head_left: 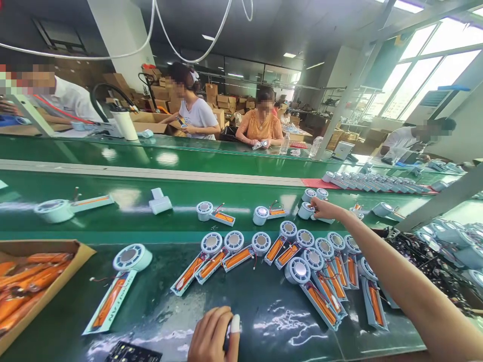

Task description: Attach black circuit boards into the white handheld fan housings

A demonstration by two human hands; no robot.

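My right hand (323,208) reaches far forward over the belt. Its fingers close at the edge of a light-blue handheld fan (305,211), one of several clustered there. At the bottom middle, my left hand (214,334) is curled, with a white cover on the thumb. A small dark thing shows between its fingers, mostly hidden. Between the hands lie several fans with open handles showing orange batteries, such as one fan (300,271) in the right group and another fan (211,244) further left. A single fan (132,259) lies apart on the left.
A cardboard box (81,256) of orange batteries stands at left. Black circuit boards (132,353) lie at the front edge. Tangled black parts (418,266) and more fans pile up at right, beside a slanted post (445,193). Several people sit across the green belt (132,188).
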